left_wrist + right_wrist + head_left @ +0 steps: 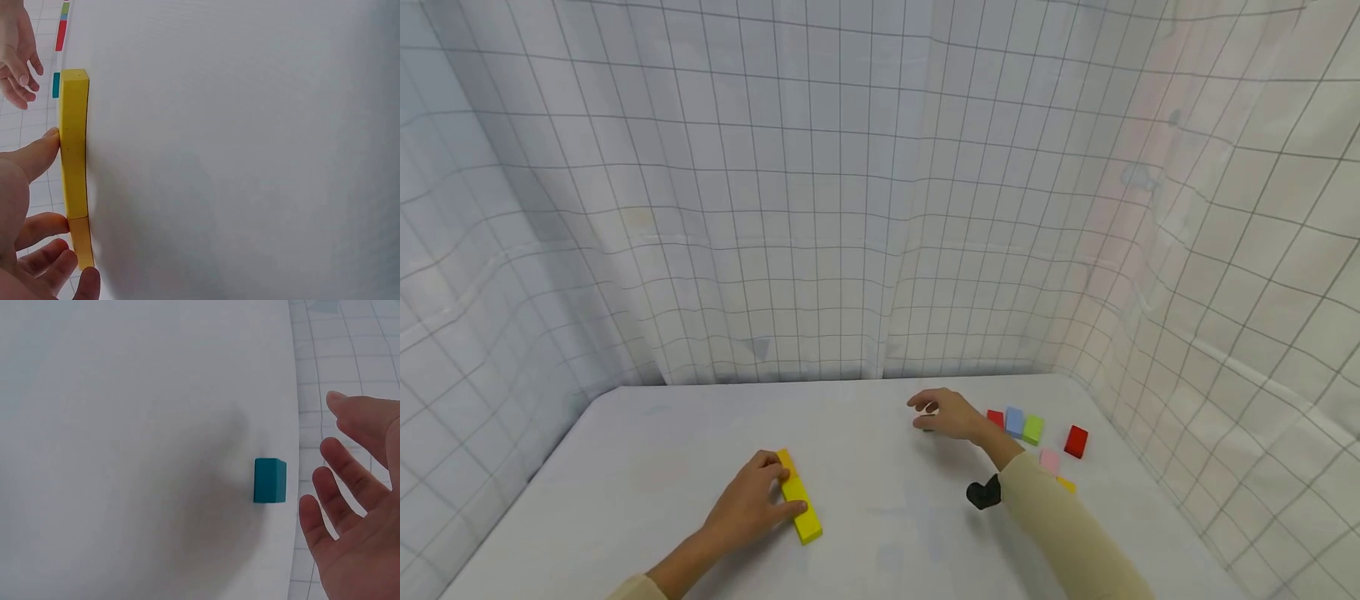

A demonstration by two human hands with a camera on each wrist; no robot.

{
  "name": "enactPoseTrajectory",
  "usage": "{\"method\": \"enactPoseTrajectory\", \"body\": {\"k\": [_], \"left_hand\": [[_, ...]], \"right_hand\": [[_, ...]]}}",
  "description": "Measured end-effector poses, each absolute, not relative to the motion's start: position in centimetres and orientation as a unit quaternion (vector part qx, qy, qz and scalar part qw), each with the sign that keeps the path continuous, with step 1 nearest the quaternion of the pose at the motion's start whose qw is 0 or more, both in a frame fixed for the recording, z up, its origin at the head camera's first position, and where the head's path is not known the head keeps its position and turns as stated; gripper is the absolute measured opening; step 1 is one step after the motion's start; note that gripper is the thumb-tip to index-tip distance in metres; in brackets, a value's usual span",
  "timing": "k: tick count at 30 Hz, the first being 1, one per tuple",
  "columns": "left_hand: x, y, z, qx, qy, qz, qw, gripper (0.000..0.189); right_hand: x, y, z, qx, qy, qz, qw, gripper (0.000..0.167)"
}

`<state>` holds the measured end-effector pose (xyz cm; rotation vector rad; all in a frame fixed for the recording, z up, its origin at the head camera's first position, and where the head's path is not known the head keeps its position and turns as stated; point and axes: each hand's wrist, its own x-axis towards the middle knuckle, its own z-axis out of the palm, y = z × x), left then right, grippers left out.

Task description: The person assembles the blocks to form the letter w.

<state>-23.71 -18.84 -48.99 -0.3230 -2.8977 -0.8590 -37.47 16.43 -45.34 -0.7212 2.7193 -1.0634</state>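
Observation:
On the white table, a long yellow block (805, 517) and a shorter orange-yellow block (81, 240) lie end to end in a row. My left hand (748, 504) holds this row: the thumb is against the long block, and the other fingers curl about the short block and the joint. To the right, my right hand (951, 414) hovers with spread, loosely bent fingers and nothing in them. Below it, a small teal block (269, 480) sits on the table, mostly covered by the hand in the head view.
Right of the right forearm lie a red block (1077, 442), a light-green block (1033, 429), a blue block (1014, 422), a pink block (1049, 460) and others. A black rounded piece (983, 492) shows beside the right sleeve. White grid-patterned curtains (805, 208) surround the table.

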Motion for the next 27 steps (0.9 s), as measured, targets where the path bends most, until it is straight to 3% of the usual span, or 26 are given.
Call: {"method": "enactPoseTrajectory", "body": {"k": [17,27], "left_hand": [[-23.8,-18.9,-49.3,-0.116,-0.947,-0.295,0.059,0.048],[-23.7,-19.0,-49.2,-0.121,-0.946,-0.295,0.064,0.05]], "right_hand": [[-38.0,19.6,-47.9,-0.153,0.907,-0.385,0.077,0.038],[-38.3,19.5,-49.1,-0.152,0.92,-0.356,0.053,0.028]]}}
